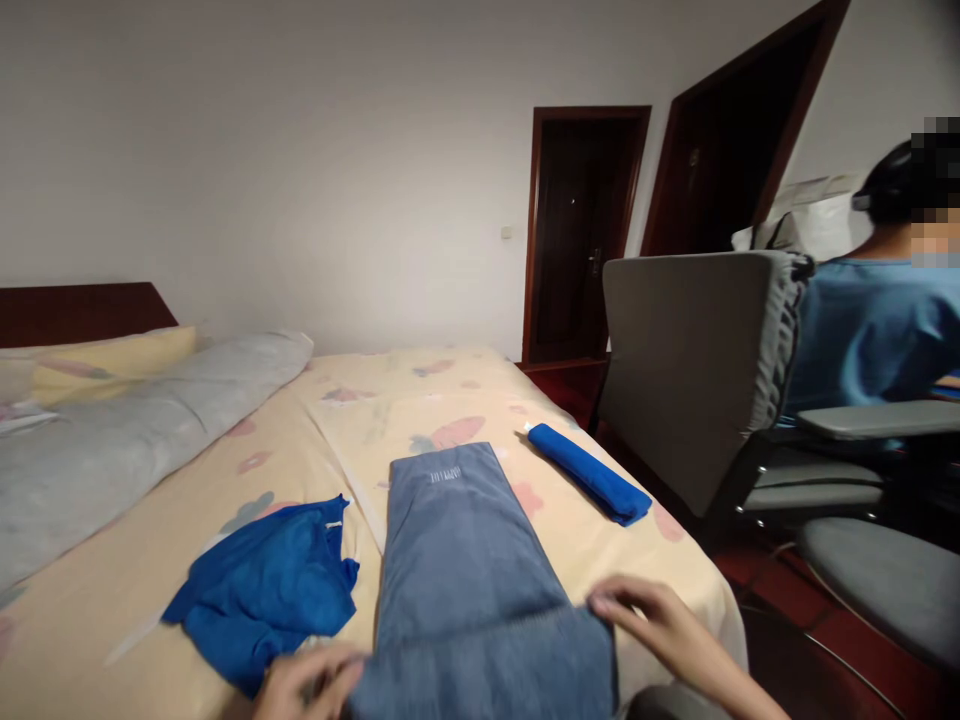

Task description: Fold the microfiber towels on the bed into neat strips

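Observation:
A long grey-blue towel [465, 545] with small white lettering near its far end lies on the bed, its near end folded over. My left hand [311, 685], slightly blurred, pinches the left corner of the folded part. At the right corner, my right hand [649, 610] grips the fold's edge between thumb and fingers. A crumpled bright blue cloth [274, 580] rests left of the towel, just beyond my left hand. Right of the towel is a narrow, folded blue cloth [589, 475] with a small white tag at its far end.
The bed [390, 390] has a yellow patterned sheet. A long grey bedding roll [150, 430] and a yellow pillow [120, 360] lie at left. To the right, a person in a blue shirt [877, 330] sits in a grey chair [682, 350]; a grey stool [885, 580] stands nearby.

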Demonstrator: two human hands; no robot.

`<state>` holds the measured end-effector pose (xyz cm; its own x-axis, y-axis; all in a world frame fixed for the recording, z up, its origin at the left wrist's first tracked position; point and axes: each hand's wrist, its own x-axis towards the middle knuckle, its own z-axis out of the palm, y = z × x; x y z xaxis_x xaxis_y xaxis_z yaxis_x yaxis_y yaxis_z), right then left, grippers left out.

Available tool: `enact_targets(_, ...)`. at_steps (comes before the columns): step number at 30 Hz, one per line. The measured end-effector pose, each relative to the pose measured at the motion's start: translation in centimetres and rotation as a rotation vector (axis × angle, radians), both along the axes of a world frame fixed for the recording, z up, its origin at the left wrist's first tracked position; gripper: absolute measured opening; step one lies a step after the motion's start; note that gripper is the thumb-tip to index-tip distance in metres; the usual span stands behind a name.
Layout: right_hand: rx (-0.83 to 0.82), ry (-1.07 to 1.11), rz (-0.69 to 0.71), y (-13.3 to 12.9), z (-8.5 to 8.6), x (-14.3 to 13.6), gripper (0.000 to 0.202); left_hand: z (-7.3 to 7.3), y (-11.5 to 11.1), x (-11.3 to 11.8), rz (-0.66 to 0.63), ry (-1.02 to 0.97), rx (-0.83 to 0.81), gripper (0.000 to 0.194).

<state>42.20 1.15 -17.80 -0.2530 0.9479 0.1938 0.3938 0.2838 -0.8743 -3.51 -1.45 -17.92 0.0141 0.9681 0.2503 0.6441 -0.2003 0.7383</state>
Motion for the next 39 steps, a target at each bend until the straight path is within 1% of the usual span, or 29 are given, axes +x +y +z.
enact_targets(1, 0.018, 0.016, 0.020, 3.4, 1.0, -0.9, 0.029, 0.8, 2.3, 0.0, -0.030, -0.026, -0.006, 0.023)
enact_targets(2, 0.054, 0.034, 0.024, 7.3, 1.8, -1.9, 0.034, 1.5, 5.2, 0.0, -0.052, -0.054, -0.009, 0.026)
enact_targets(3, 0.082, 0.049, 0.023, 11.3, 2.3, -3.0, 0.038, 2.2, 8.6, 0.0, -0.058, -0.079, -0.008, 0.030)
enact_targets(5, 0.077, 0.053, -0.046, 19.4, 2.2, -5.0, 0.043, 2.6, 16.1, -0.1, -0.016, -0.098, -0.005, 0.037)
enact_targets(6, 0.067, 0.041, -0.071, 23.1, 1.6, -6.0, 0.042, 2.4, 19.7, -0.2, 0.013, -0.088, -0.011, 0.037)
enact_targets(7, 0.056, 0.029, -0.090, 26.6, 0.9, -6.9, 0.039, 1.9, 23.2, -0.3, 0.047, -0.070, -0.027, 0.036)
enact_targets(9, 0.031, 0.000, -0.131, 32.2, -1.1, -8.4, 0.029, 0.2, 28.9, -0.5, 0.125, -0.022, -0.079, 0.034)
enact_targets(11, -0.001, -0.028, -0.176, 36.2, -3.1, -9.4, 0.019, -1.8, 33.1, -0.8, 0.188, 0.030, -0.148, 0.030)
enact_targets(13, -0.038, -0.046, -0.215, 39.0, -5.0, -10.0, 0.013, -3.5, 35.9, -1.1, 0.221, 0.072, -0.215, 0.027)
enact_targets(15, -0.076, -0.044, -0.226, 40.7, -6.6, -10.2, 0.009, -4.6, 37.6, -1.4, 0.217, 0.091, -0.268, 0.026)
enact_targets(17, -0.114, -0.023, -0.204, 41.8, -7.7, -10.1, 0.006, -5.2, 38.8, -1.9, 0.184, 0.077, -0.310, 0.025)
enact_targets(20, -0.166, 0.043, -0.159, 42.3, -8.5, -10.0, 0.008, -5.3, 39.6, -2.4, 0.126, -0.013, -0.346, 0.025)
enact_targets(22, -0.194, 0.100, -0.144, 42.0, -8.2, -9.9, 0.014, -5.2, 39.7, -2.4, 0.108, -0.106, -0.340, 0.027)
enact_targets(25, -0.197, 0.205, -0.119, 40.9, -6.7, -9.9, 0.026, -4.3, 38.8, -1.9, 0.112, -0.269, -0.278, 0.030)
enact_targets(27, -0.153, 0.288, -0.099, 39.6, -4.9, -9.8, 0.036, -3.0, 37.5, -1.4, 0.106, -0.386, -0.216, 0.033)
enact_targets(28, -0.121, 0.330, -0.090, 38.8, -3.8, -9.6, 0.042, -2.1, 36.6, -1.1, 0.091, -0.443, -0.184, 0.035)
enact_targets(31, -0.015, 0.429, -0.073, 35.2, -0.3, -8.9, 0.050, 1.5, 32.8, -0.4, 0.010, -0.593, -0.087, 0.039)
enact_targets(33, 0.049, 0.470, -0.066, 31.7, 2.2, -8.1, 0.049, 4.2, 29.5, 0.1, -0.045, -0.670, -0.024, 0.040)
enact_targets(36, 0.160, 0.494, -0.055, 24.9, 5.9, -6.5, 0.041, 8.2, 23.6, 0.8, -0.100, -0.752, 0.062, 0.040)
enact_targets(39, 0.290, 0.488, -0.061, 17.4, 9.5, -4.7, 0.031, 11.6, 17.0, 1.3, -0.108, -0.835, 0.157, 0.039)
